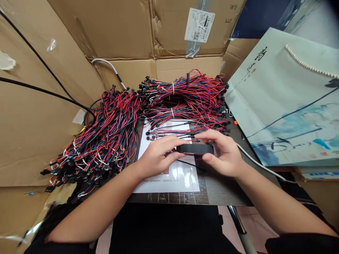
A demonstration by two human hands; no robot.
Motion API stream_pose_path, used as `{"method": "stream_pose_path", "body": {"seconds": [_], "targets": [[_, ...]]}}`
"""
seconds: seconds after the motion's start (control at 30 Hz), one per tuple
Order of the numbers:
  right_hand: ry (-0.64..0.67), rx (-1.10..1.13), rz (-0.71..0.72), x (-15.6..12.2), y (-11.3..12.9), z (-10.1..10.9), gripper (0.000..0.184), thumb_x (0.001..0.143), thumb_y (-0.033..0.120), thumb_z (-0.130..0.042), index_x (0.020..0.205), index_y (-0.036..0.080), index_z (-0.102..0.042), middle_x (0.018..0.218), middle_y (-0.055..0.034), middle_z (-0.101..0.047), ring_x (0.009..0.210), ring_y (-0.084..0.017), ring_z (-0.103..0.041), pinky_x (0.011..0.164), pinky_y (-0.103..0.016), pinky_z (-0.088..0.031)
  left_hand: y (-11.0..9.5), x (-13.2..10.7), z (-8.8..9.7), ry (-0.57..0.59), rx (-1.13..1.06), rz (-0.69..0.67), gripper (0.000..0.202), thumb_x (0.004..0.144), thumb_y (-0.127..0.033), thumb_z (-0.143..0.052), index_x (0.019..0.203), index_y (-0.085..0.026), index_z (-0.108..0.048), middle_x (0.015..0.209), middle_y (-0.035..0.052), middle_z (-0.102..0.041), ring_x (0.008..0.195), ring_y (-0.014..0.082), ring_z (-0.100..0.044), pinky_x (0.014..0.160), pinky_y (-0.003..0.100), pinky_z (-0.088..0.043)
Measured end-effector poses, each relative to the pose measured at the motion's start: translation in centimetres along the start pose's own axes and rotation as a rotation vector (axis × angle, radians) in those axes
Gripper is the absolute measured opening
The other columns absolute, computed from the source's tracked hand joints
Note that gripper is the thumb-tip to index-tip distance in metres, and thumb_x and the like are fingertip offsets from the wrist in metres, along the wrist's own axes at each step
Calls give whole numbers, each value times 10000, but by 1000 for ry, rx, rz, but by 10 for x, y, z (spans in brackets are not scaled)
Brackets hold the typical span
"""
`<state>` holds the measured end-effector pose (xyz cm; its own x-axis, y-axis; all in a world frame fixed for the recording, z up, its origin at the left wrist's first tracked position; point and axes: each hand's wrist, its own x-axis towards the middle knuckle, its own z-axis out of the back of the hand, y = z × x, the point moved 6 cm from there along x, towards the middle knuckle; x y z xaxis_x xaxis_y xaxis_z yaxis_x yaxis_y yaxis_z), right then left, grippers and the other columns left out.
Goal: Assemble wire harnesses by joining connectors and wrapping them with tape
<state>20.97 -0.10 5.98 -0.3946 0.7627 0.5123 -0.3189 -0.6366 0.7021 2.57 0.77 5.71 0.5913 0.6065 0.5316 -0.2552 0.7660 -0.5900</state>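
Observation:
A roll of black tape [195,149] is held edge-on between my hands, above the table. My left hand [161,155] closes its thumb and fingers on the roll's left end; thin red and black wires show just below it. On the other side, my right hand [225,151] curls around the right end, with its thumb at the lower edge and its index finger raised above. Part of its grip is hidden behind the roll. Beneath the hands lies a printed white sheet [185,181] under a clear film. A few loose wire harnesses [172,134] lie just beyond my fingers.
A heap of red and black wire harnesses [116,130] covers the left side. Tied bundles [185,88] are stacked at the back. A pale paper bag [286,102] stands at right, near a white cable [259,164]. Cardboard [119,28] walls the back and left.

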Motion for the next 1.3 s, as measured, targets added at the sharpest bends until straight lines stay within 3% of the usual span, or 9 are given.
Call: {"method": "stream_pose_path", "body": {"seconds": [0.1, 0.3, 0.43, 0.57, 0.67, 0.83, 0.93, 1.13, 1.3], "targets": [[-56, -148, 88, -2, -7, 3, 250, 905, 415, -603, 1076, 235, -636, 940, -71, -692, 857, -222, -629, 795, -395, -507, 0, -1, 9, -79, 54, -34, 309, 883, -293, -679, 1179, -203, -669, 1062, 61, -735, 966, 147, -687, 884, 267, -567], [-118, -227, -58, -11, -31, -6, 248, 910, 417, -592, 1072, 234, -627, 943, -73, -704, 826, -216, -661, 743, -373, -553, 5, -11, 13, -254, 179, -72, 355, 854, -265, -716, 1204, -232, -666, 1105, 37, -740, 982, 141, -701, 914, 263, -576], [-147, -122, -131, -17, -40, -11, 253, 909, 383, -609, 1109, 229, -619, 959, -56, -693, 804, -181, -659, 673, -306, -561, 11, -12, 13, -312, 132, 14, 299, 837, -264, -735, 1125, -207, -680, 1053, 29, -743, 909, 120, -702, 852, 228, -571], [-148, 17, -176, -16, -44, -11, 244, 925, 373, -592, 1126, 236, -610, 1018, -71, -685, 878, -200, -664, 747, -340, -572, 17, -5, 8, -158, -28, 137, 371, 865, -348, -694, 1191, -183, -635, 1089, 59, -727, 970, 147, -691, 888, 264, -552], [-89, 8, -168, -10, -40, -13, 283, 933, 359, -577, 1188, 242, -614, 1162, -94, -666, 1057, -233, -645, 878, -390, -562, 13, -2, 1, -20, -41, 79, 210, 882, -358, -668, 1001, -186, -692, 964, 39, -741, 935, 155, -674, 891, 293, -521], [-130, -137, 4, -6, -16, -10, 477, 905, 299, -590, 1377, 264, -531, 1384, -113, -565, 1265, -278, -541, 967, -456, -530, 9, -3, -1, -35, 53, -15, 199, 853, -371, -710, 921, -184, -704, 790, 10, -730, 803, 138, -657, 904, 308, -502], [-150, -282, 125, -7, -3, -14, 473, 895, 258, -607, 1366, 273, -560, 1371, -102, -593, 1223, -281, -573, 1022, -508, -476, 10, -4, -2, -63, 111, -18, 188, 857, -349, -707, 926, -175, -696, 818, 8, -735, 797, 125, -657, 874, 284, -505], [-245, -417, 253, -13, 4, -24, 551, 840, 122, -684, 1359, 277, -582, 1346, -115, -619, 1101, -241, -639, 925, -448, -535, 10, -5, -5, -124, 162, -5, 216, 849, -362, -718, 951, -172, -694, 794, 4, -725, 752, 116, -648, 797, 257, -503], [-261, -472, 353, -14, 6, -20, 569, 804, 75, -709, 1329, 268, -606, 1246, -108, -684, 1063, -235, -659, 883, -427, -565, 10, -5, -9, -24, 70, 114, 243, 852, -375, -714, 974, -166, -693, 804, 10, -730, 712, 114, -649, 727, 241, -495]]}}
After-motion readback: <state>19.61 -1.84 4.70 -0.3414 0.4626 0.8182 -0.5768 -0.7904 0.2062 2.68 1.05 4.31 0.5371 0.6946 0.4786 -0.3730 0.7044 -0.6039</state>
